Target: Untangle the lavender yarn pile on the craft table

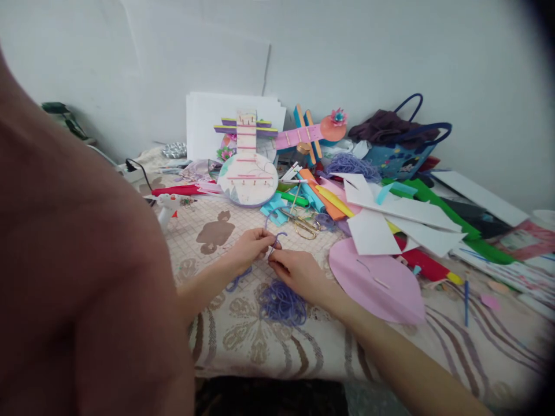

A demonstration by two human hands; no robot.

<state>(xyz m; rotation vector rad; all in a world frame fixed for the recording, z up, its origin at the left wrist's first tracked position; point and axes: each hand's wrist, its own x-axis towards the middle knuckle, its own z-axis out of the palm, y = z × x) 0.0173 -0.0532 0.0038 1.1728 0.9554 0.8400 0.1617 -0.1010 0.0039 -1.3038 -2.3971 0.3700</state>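
Purple cord [277,240] runs between both hands above the patterned cloth [243,335] covering the table. Left hand [251,247]: fingers pinched closed on the cord at its upper end. Right hand [297,271]: fingertips closed on the same cord, just beside the left fingertips. A loose end of the cord trails down below the left wrist. Directly under the right hand lies a tangled pile of purple cord [281,303], resting on the cloth. Gold-handled scissors [301,222] lie just beyond the hands. A pink foam oval [377,283] lies to the right of the right forearm. White foam sheets [390,214] and coloured strips are stacked behind it. A round craft model [247,176] stands further back near the wall.
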